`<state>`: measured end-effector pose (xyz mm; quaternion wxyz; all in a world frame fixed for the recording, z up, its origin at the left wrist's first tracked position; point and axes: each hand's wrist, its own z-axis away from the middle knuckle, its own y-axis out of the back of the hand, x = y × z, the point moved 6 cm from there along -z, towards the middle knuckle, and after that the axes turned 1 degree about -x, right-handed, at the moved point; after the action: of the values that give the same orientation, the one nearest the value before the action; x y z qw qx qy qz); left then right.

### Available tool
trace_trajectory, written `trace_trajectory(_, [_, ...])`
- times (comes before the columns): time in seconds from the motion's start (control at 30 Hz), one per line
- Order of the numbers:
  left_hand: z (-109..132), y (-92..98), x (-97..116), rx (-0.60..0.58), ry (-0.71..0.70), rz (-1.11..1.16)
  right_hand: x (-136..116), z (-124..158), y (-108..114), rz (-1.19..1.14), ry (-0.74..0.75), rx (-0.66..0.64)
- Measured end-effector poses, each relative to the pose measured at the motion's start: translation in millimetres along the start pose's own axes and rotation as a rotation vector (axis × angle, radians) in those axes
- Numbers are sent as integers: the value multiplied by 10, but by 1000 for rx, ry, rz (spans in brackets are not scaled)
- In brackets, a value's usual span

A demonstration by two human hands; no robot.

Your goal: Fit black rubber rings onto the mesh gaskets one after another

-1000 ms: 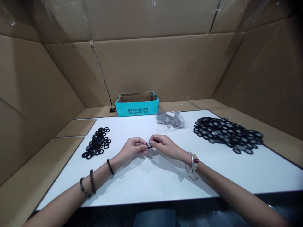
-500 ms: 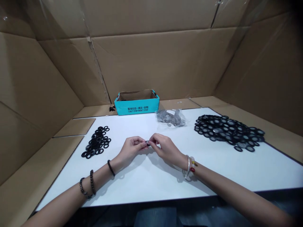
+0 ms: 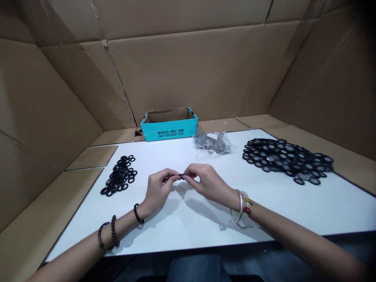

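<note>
Between my two hands, above the middle of the white table, is a small black ring [image 3: 182, 176], seen nearly edge-on. My left hand [image 3: 161, 187] pinches its left side with thumb and fingers. The right side is gripped by my right hand [image 3: 205, 181], thumb in front and fingers curled behind. Fingertips hide much of the ring, so I cannot tell whether anything sits inside it. A pile of black rings [image 3: 120, 174] lies to the left of my left hand. Farther off on the right spreads a larger pile of black rings with grey discs in them [image 3: 282, 156].
A turquoise box [image 3: 170, 129] stands at the back of the white table [image 3: 164, 239]. Beside it lies a clear plastic bag of grey discs [image 3: 213, 144]. Cardboard walls [image 3: 188, 74] close off the back and sides. A few black pieces [image 3: 138, 133] lie left of the box.
The ring between my hands has tilted to a more edge-on angle, and both hands are slightly higher. The whole view has shifted a little.
</note>
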<state>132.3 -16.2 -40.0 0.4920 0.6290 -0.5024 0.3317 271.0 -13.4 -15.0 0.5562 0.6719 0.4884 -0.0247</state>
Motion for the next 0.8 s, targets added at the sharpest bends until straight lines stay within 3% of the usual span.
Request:
trace_trajectory(0.13, [-37,-43,-50,-63,146,131,55,-27,8,-148,-73,-56])
trace_trajectory(0.4, [-20,-214,-290,-212,435,567,295,-62,-183,-680,-208,-104])
trace_trajectory(0.57, [-44,-177,-168,-180,305,452,236,-38,-201,-658,-176,-75])
trace_trajectory(0.67, [-69,-132,-52,-148,177,255,185,1,-163,-577,-151,21])
trace_trajectory(0.8, [-61,-154,-18,-193,125,104,171,79,-169,-517,-169,129])
